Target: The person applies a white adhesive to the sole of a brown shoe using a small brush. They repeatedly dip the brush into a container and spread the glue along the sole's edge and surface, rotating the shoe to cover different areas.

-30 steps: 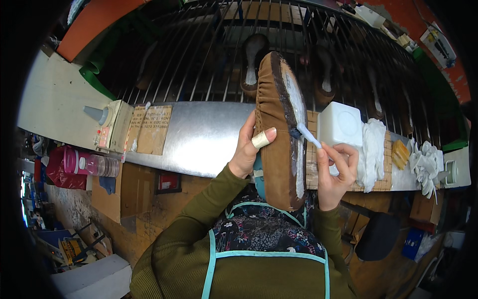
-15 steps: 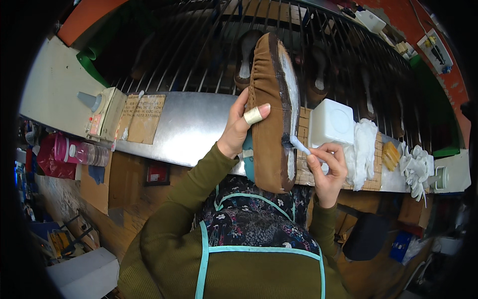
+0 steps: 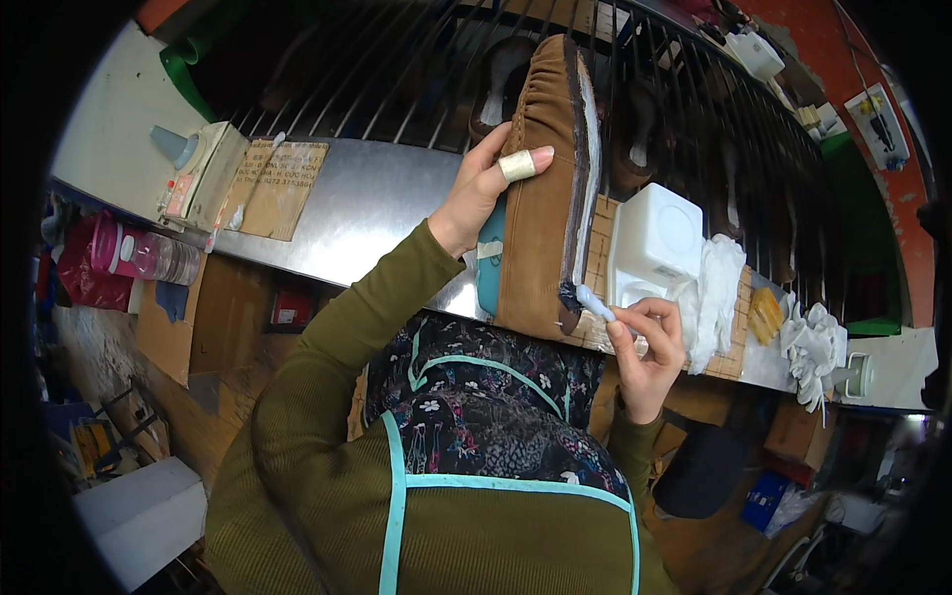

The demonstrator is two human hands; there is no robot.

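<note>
My left hand [image 3: 478,193], its thumb wrapped in pale tape, grips a brown suede shoe [image 3: 540,213] by its left side. The shoe stands on end, gathered toe up and away, heel end toward me. A teal shoe last [image 3: 490,260] shows beside my left wrist. Dark and whitish coating runs along the shoe's lower edge, on its right. My right hand [image 3: 650,352] pinches a small brush with a pale, whitish handle [image 3: 595,302] between thumb and fingers. Its dark tip touches the coated edge close to the heel.
Beyond the metal bench [image 3: 372,198] lies a rack of bars [image 3: 407,84] carrying other shoes. Right of the shoe are a white plastic container [image 3: 659,233], a white cloth [image 3: 718,297], a yellow block [image 3: 766,315] and white gloves [image 3: 813,342]. Cardboard [image 3: 281,188] lies at left.
The brush has gone down the edge toward the heel end. My left hand has raised and turned the shoe, so less of its coated underside shows. The whole view has shifted slightly.
</note>
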